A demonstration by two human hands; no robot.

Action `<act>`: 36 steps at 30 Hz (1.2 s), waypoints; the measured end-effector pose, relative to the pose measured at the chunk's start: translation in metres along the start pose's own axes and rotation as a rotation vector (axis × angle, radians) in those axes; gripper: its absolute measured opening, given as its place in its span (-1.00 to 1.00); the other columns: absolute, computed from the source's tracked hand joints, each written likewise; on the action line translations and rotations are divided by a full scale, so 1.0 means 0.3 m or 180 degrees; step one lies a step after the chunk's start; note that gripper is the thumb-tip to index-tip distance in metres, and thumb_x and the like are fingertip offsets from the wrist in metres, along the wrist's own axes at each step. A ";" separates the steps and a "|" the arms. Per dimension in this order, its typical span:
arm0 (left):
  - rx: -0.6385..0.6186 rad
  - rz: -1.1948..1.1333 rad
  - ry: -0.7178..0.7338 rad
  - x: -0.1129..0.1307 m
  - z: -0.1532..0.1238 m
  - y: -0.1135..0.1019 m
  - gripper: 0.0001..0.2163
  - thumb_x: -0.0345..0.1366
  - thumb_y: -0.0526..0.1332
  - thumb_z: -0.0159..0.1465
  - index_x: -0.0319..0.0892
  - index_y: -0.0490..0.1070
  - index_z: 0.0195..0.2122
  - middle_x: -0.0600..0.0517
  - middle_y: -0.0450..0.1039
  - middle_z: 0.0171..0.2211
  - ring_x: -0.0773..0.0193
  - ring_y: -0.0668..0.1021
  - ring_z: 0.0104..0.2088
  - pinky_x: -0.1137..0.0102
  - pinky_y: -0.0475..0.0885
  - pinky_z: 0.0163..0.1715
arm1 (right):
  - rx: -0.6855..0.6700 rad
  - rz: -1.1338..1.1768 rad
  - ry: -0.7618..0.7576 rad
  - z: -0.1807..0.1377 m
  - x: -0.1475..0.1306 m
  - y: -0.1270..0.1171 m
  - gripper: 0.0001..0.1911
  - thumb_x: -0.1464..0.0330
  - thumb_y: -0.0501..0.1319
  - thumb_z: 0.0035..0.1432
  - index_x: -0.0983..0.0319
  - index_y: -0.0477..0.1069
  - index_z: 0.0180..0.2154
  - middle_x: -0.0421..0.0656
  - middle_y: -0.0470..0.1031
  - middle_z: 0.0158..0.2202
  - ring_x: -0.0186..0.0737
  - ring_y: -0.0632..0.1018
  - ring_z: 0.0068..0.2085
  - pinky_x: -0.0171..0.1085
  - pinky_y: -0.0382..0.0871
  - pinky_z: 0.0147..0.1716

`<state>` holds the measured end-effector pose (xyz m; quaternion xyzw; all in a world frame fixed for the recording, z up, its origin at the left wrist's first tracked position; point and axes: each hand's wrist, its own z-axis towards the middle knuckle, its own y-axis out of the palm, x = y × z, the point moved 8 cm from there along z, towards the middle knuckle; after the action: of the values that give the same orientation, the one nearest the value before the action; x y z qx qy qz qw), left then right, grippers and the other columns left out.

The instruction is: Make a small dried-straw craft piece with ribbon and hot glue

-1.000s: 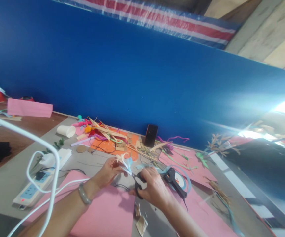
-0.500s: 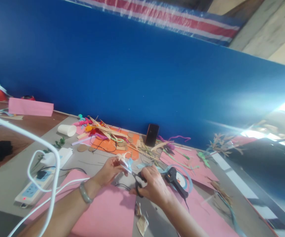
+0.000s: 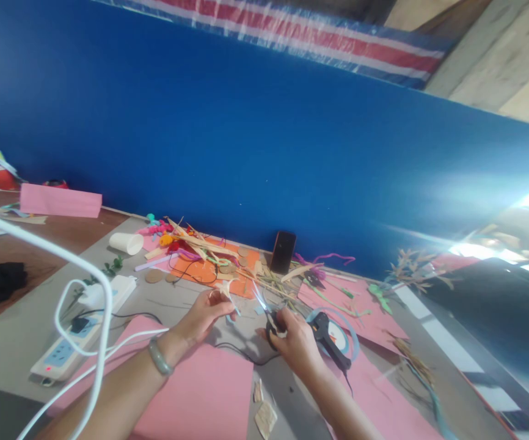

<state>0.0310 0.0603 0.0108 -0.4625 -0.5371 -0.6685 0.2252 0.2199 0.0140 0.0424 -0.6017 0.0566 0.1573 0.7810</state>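
My left hand (image 3: 204, 315) pinches a small pale, petal-like piece (image 3: 225, 288) with a light-blue ribbon (image 3: 236, 308) hanging from it. The exact make of this piece is too small to tell. In my right hand (image 3: 294, 336) is a pair of scissors (image 3: 262, 300) with black handles, blades pointing up and left, apart from the ribbon. Just right of that hand lies a black glue gun (image 3: 331, 342), on a roll of light-blue ribbon (image 3: 353, 333). Pink paper (image 3: 195, 391) is spread below my hands.
A white power strip (image 3: 60, 354) and a looping white cable (image 3: 104, 318) are at the left. A phone (image 3: 283, 252) leans on the blue partition (image 3: 246, 134). Craft scraps cover orange paper (image 3: 193, 269); a white cup (image 3: 126, 243) lies on its side.
The scissors have moved away from the ribbon, rightward with my right hand. The light-blue ribbon at my left hand now hangs downward. My left hand has barely moved.
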 end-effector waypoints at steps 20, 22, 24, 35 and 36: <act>0.0033 0.0404 -0.0034 -0.015 0.008 0.006 -0.85 -0.35 0.31 0.03 -0.20 0.32 -0.54 0.10 0.43 -0.62 0.39 0.45 -0.56 0.47 0.36 -0.43 | -0.0881 -0.0524 0.0410 -0.042 0.077 0.058 -0.84 0.36 0.19 0.10 0.19 0.45 -0.23 -0.12 0.54 -0.21 -0.17 0.55 -0.27 -0.33 0.13 -0.41; 0.0054 0.0453 -0.0039 -0.010 0.006 0.010 -0.84 -0.34 0.32 0.03 -0.20 0.33 -0.55 0.11 0.41 -0.63 0.40 0.43 -0.58 0.48 0.34 -0.46 | -0.0933 -0.0607 0.0345 -0.042 0.069 0.074 -0.90 0.38 0.20 0.09 0.19 0.46 -0.31 -0.12 0.54 -0.27 -0.17 0.55 -0.31 -0.32 0.11 -0.44; 0.0078 0.0459 -0.0021 -0.010 0.007 0.007 -0.84 -0.33 0.32 0.03 -0.20 0.33 -0.55 0.12 0.39 -0.65 0.42 0.41 -0.59 0.50 0.32 -0.47 | -0.0948 -0.0652 0.0336 -0.038 0.063 0.081 -0.94 0.41 0.20 0.06 0.20 0.44 -0.44 -0.12 0.53 -0.37 -0.17 0.53 -0.35 -0.32 0.09 -0.46; 0.0164 0.0396 0.0108 -0.075 0.032 -0.032 -0.85 -0.34 0.31 0.04 -0.21 0.33 -0.54 0.16 0.31 -0.66 0.46 0.35 -0.62 0.53 0.22 -0.56 | -0.0743 0.3413 0.0972 0.000 -0.152 0.154 -0.74 0.19 0.35 -0.02 0.27 0.53 -0.37 -0.31 0.29 -0.64 -0.42 0.21 -0.60 -0.37 0.00 -0.59; 0.0163 0.0383 0.0105 -0.075 0.031 -0.032 -0.85 -0.34 0.30 0.04 -0.21 0.32 -0.55 0.16 0.30 -0.66 0.46 0.34 -0.62 0.53 0.22 -0.56 | -0.0773 0.3722 0.1070 0.001 -0.168 0.168 -0.73 0.18 0.36 -0.03 0.27 0.53 -0.39 -0.30 0.30 -0.63 -0.43 0.21 -0.59 -0.37 0.00 -0.59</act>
<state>0.0375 0.0674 -0.0136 -0.4770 -0.5216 -0.6473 0.2855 0.1563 0.0167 0.0101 -0.5722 0.4808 0.4675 0.4720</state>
